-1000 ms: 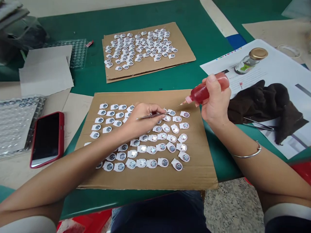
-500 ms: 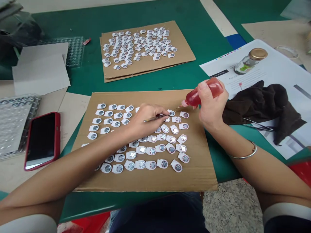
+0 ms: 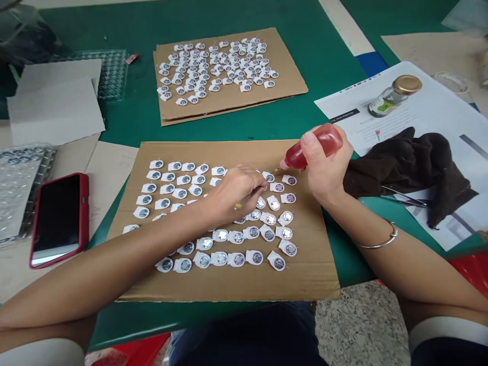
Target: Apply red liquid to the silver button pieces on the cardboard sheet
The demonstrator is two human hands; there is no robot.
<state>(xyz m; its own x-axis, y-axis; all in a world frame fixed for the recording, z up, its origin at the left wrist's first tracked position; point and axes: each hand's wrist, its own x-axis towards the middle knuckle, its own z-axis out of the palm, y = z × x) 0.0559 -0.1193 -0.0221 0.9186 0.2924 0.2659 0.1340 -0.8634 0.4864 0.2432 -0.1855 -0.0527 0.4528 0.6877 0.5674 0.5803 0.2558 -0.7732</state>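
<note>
My right hand (image 3: 328,175) is wrapped round a small squeeze bottle (image 3: 313,146) of red liquid. Its fine nozzle points down and left at a white tab with a round metallic centre (image 3: 268,177). Close beside that tab, my left hand (image 3: 241,189) is closed with the fingertips pinched at the tabs. It grips a thin stick-like tool (image 3: 238,206), mostly hidden, with a yellowish end showing under the palm. Rows of similar tabs lie on a cardboard sheet (image 3: 229,285) beneath both hands. My left forearm covers some of them.
Behind lies a second cardboard stack (image 3: 292,84) with many more tabs. To the right are a glass jar (image 3: 394,96), a dark cloth (image 3: 412,165) and tweezers (image 3: 409,199) on printed paper (image 3: 345,104). A red-cased phone (image 3: 59,218) and grey card sheets (image 3: 57,112) are at left.
My right hand and the bottle have shifted slightly left. My left hand has turned, so the stick-like tool is now mostly hidden. The view has shifted a little.
</note>
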